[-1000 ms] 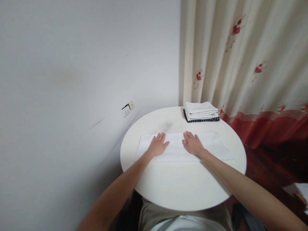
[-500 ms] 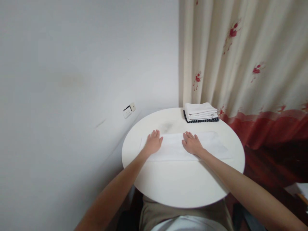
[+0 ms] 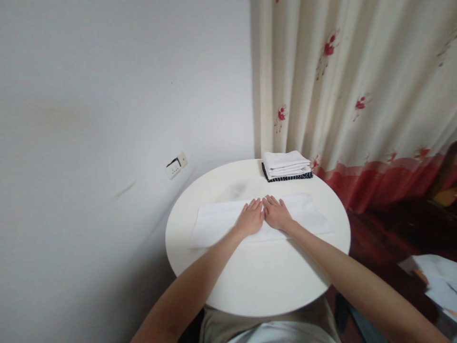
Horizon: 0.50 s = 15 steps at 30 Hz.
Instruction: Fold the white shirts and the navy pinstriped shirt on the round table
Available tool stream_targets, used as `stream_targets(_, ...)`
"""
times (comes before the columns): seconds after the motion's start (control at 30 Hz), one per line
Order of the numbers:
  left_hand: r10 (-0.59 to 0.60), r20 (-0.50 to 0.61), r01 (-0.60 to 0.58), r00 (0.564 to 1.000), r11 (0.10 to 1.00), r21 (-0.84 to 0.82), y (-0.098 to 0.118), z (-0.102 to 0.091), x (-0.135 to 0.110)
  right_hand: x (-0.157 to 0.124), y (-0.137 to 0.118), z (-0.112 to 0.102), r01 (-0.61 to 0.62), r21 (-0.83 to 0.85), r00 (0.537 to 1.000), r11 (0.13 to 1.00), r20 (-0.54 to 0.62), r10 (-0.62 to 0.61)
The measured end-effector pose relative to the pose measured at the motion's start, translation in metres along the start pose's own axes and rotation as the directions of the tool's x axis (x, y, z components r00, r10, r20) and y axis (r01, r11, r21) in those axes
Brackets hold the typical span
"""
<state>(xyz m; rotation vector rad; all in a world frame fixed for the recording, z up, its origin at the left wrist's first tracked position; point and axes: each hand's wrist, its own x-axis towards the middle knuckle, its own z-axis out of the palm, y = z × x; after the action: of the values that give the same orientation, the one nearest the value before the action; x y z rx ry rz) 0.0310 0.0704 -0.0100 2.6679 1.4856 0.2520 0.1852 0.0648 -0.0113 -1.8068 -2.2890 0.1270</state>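
A white cloth (image 3: 217, 221), folded into a long strip, lies flat across the round white table (image 3: 264, 281). My left hand (image 3: 251, 217) rests palm down on the middle of the cloth, its fingers stretched forward. Close beside it, my right hand (image 3: 276, 213) lies flat on the same cloth, and the two hands touch or nearly touch at the thumbs. Neither hand grips anything. The cloth reaches out past the hands on both sides.
At the table's back right sits a stack of folded white cloths (image 3: 286, 163) on a black-and-white patterned piece (image 3: 291, 178). A wall with a socket (image 3: 173, 169) stands left, a curtain (image 3: 342, 95) behind. White papers (image 3: 433, 271) lie at the lower right.
My left hand has slid right along the cloth from its left part to the middle, meeting my right hand. The view has turned slightly right.
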Motion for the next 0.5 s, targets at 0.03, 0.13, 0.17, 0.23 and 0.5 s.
stream_targets(0.03, -0.007, 0.004, 0.007, 1.0, 1.0, -0.002, 0.0, 0.0, -0.001, -0.001, -0.001, -0.001, -0.005, -0.002, 1.0, 1.0, 0.003, 0.005)
stream_targets(0.13, -0.024, 0.008, 0.024, 1.0, 1.0, -0.004, 0.001, 0.0, -0.003, -0.002, 0.001, -0.003, -0.035, -0.002, 0.999, 0.999, 0.024, 0.035)
stream_targets(0.17, -0.026, 0.008, 0.026, 1.0, 1.0, -0.003, 0.001, 0.0, -0.004, -0.002, 0.005, -0.004, -0.045, 0.0, 0.999, 0.999, 0.03, 0.045)
stream_targets(0.23, -0.026, 0.003, 0.026, 1.0, 1.0, 0.002, 0.001, 0.001, -0.005, -0.004, 0.018, -0.005, -0.068, 0.001, 0.997, 0.998, 0.04, 0.068)
stream_targets(0.5, -0.032, 0.019, 0.032, 0.999, 0.999, 0.022, 0.001, -0.001, -0.005, -0.02, 0.121, -0.015, -0.261, -0.08, 0.965, 0.962, -0.027, 0.259)
